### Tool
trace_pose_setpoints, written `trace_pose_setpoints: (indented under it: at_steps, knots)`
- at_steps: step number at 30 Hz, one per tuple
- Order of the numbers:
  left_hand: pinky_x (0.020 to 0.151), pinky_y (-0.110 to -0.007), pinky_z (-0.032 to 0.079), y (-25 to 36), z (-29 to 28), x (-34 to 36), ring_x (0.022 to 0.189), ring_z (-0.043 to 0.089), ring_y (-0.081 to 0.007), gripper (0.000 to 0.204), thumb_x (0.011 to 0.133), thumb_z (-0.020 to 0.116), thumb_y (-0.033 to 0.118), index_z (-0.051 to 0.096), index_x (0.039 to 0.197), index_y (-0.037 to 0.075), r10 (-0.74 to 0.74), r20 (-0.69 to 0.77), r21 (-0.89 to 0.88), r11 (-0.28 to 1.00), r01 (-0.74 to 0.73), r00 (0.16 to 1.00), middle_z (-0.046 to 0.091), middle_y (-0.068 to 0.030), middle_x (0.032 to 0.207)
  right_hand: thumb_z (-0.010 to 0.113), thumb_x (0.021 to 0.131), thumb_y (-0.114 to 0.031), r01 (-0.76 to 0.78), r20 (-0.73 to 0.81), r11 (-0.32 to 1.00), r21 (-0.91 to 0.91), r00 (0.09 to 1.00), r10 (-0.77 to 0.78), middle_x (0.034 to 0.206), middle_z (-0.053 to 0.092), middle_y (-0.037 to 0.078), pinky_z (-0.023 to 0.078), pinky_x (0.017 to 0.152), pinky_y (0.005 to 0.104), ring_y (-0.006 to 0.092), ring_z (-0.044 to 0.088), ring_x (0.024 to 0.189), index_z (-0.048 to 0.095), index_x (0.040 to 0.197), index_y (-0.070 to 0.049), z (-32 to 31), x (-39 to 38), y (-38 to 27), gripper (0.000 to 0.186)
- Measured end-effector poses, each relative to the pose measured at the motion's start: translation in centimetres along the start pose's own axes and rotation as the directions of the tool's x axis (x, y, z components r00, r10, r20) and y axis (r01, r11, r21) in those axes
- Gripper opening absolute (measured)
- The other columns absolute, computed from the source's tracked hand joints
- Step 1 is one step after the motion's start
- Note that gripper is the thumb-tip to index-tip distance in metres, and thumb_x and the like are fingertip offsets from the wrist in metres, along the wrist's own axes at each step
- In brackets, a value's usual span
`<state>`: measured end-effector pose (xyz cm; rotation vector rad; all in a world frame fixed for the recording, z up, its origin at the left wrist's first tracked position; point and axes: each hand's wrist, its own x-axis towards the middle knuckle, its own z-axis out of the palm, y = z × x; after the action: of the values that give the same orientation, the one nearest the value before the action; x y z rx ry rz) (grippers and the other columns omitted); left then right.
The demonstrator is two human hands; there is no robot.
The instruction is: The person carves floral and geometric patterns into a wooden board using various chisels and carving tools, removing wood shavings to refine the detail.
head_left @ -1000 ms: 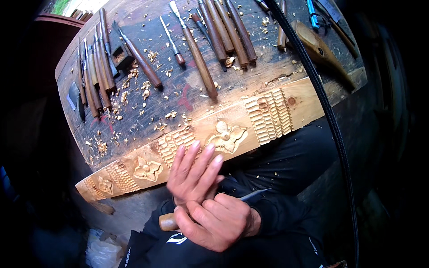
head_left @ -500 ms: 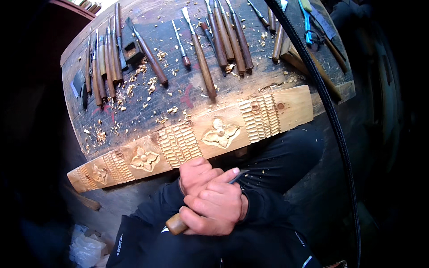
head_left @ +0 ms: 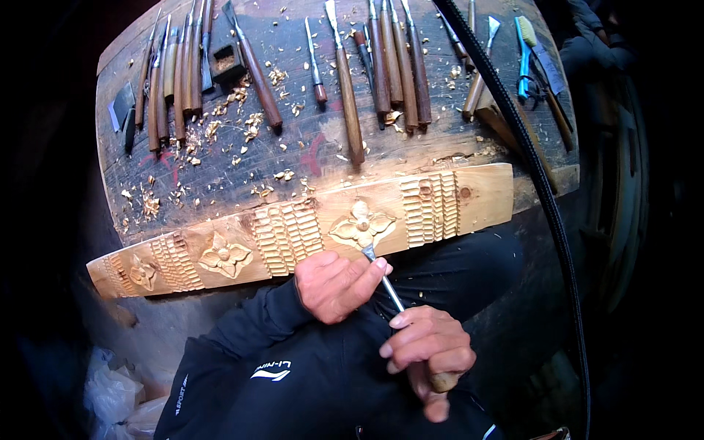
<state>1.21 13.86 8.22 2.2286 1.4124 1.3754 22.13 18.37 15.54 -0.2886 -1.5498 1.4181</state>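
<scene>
Chisel (head_left: 397, 298) now swings forward, edge at carved flower (head_left: 362, 224) of board (head_left: 485, 199) (along near side of table (head_left: 293, 155)); right hand (head_left: 431, 345) grasps it; left hand (head_left: 331, 286) curls beside it, grip unclear; seems ready for cutting.

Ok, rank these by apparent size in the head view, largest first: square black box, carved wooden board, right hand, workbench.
1. Workbench
2. Carved wooden board
3. Right hand, though its nearness to the camera may enlarge it
4. Square black box
</scene>
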Motion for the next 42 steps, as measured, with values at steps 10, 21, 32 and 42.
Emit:
trace_pose_setpoints:
  at_steps: [10, 21, 32, 42]
  knots:
    - [0.056, -0.029, 0.041, 0.7, -0.2, 0.2, 0.066, 0.066, -0.0118, 0.059, 0.093, 0.085, 0.010, 0.065, 0.147, -0.007, -0.072, 0.178, 0.063, 0.996, 0.062, 0.981, 0.077, -0.0044, 0.091, 0.051, 0.112, -0.078, -0.141, -0.118, 0.883, 0.448, 0.970, 0.215, 0.062, 0.070, 0.012, 0.056, 0.057, 0.0371, 0.0208, 0.057, 0.044, 0.052, 0.077, -0.010, -2.4, 2.1, 1.8, 0.076]
    - [0.058, -0.031, 0.045, 1.1, 0.0, 0.5, 0.067, 0.066, -0.0150, 0.060, 0.091, 0.088, 0.008, 0.066, 0.145, -0.006, -0.198, 0.185, 0.066, 0.980, 0.189, 0.963, 0.073, -0.0047, 0.088, 0.048, 0.112, -0.077, -0.172, -0.158, 0.855, 0.489, 0.947, 0.280, 0.058, 0.067, 0.011, 0.054, 0.054, 0.0364, 0.0197, 0.052, 0.039, 0.050, 0.075, -0.011, -2.3, 2.8, 2.9, 0.077]
    - [0.054, -0.031, 0.042, 0.9, 0.5, 0.7, 0.062, 0.063, -0.0155, 0.057, 0.090, 0.091, 0.007, 0.068, 0.141, -0.005, -0.219, 0.144, 0.073, 0.975, 0.210, 0.965, 0.069, -0.0042, 0.084, 0.048, 0.112, -0.078, -0.178, -0.194, 0.858, 0.483, 0.933, 0.302, 0.058, 0.066, 0.010, 0.054, 0.053, 0.0370, 0.0201, 0.053, 0.041, 0.050, 0.075, -0.011, -2.1, 2.8, 3.1, 0.077]
    - [0.055, -0.032, 0.044, 1.1, 0.5, 0.7, 0.064, 0.066, -0.0167, 0.058, 0.090, 0.090, 0.003, 0.067, 0.142, -0.005, -0.240, 0.115, 0.038, 0.971, 0.238, 0.964, 0.072, -0.0059, 0.086, 0.049, 0.114, -0.074, -0.161, -0.177, 0.894, 0.417, 0.951, 0.254, 0.062, 0.068, 0.015, 0.055, 0.052, 0.0392, 0.0218, 0.053, 0.042, 0.051, 0.073, -0.008, -1.3, 3.0, 2.9, 0.078]
